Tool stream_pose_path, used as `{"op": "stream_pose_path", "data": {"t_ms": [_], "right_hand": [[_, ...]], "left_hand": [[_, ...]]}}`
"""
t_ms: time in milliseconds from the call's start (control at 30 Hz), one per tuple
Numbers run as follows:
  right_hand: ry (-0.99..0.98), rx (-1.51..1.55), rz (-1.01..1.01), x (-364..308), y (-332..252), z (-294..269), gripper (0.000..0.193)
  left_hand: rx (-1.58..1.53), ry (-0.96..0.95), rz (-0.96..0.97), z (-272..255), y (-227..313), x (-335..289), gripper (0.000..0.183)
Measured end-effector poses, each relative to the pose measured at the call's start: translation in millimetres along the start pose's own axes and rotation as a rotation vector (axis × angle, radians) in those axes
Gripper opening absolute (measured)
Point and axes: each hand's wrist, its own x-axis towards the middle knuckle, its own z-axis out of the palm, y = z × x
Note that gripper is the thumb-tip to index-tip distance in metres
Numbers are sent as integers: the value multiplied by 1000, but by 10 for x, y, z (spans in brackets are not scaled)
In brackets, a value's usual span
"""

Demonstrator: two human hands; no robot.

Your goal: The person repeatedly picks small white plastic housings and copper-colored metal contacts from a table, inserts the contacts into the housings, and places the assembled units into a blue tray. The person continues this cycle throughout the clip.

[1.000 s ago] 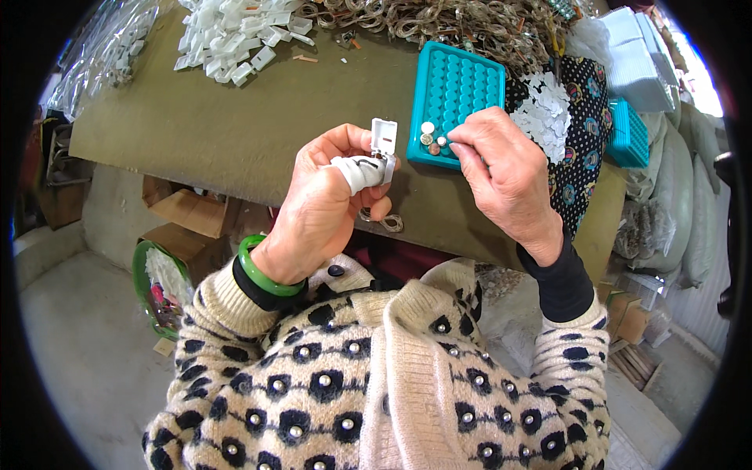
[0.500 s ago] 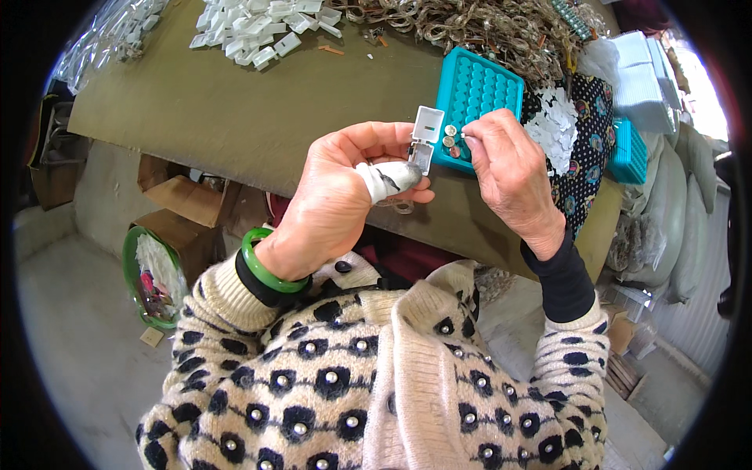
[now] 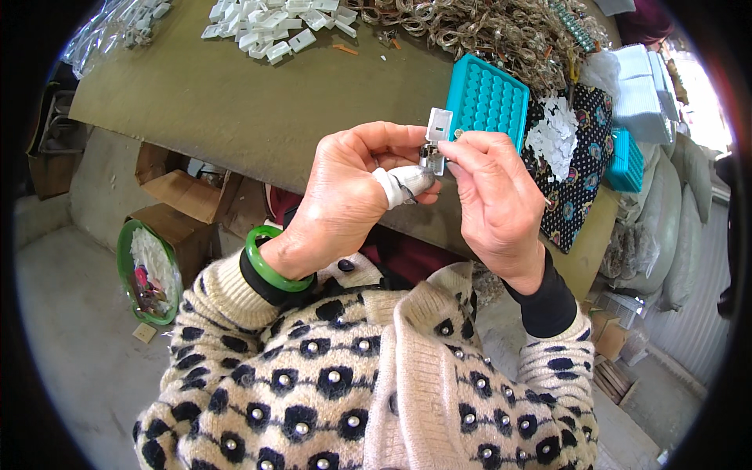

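My left hand [image 3: 341, 168] grips a small white plastic battery case [image 3: 439, 125], its lid flipped up and metal contacts showing inside. A white wrapping with a dark smudged tip covers the left thumb. From the right, my right hand [image 3: 497, 196] meets the case, thumb and forefinger pinched at its open lower half. Whatever those fingertips hold is hidden. Just beyond both hands lies a teal tray [image 3: 509, 88] with rows of round pockets. One shiny round coin cell [image 3: 460, 134] shows at its near edge, partly behind the right fingers.
More white cases [image 3: 274, 27] are heaped at the back of the table [image 3: 235, 94]. Coiled clear wires [image 3: 486, 27] pile up behind the tray. White flakes [image 3: 554, 137] lie on dark patterned cloth [image 3: 587, 157] at the right, beside another teal tray [image 3: 624, 160].
My right hand has moved from the coin cells in the tray to the open case, fingertips now touching it. My left hand and the case have shifted slightly right.
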Motion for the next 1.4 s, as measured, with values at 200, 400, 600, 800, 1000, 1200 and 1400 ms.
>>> {"op": "stream_pose_path", "data": {"t_ms": [200,400,600,800,1000,1200,1400], "right_hand": [[99,62,100,0,-50,15,22],[59,92,133,-2,-65,28,20],[37,83,117,-33,-63,28,24],[-1,144,107,-19,20,-81,18],[77,-51,105,7,258,-38,20],[-19,-180,17,-14,350,98,32],[-110,-16,152,21,359,18,28]], "left_hand": [[25,-16,8,19,-25,-5,35],[62,-20,31,12,-19,-6,36],[46,-17,7,30,-23,-16,36],[-20,9,-41,17,-28,-16,31],[-56,-22,-117,-99,-16,-9,20],[-158,-41,-125,-139,-28,5,23],[-237,-142,-69,-167,-35,59,38]]}}
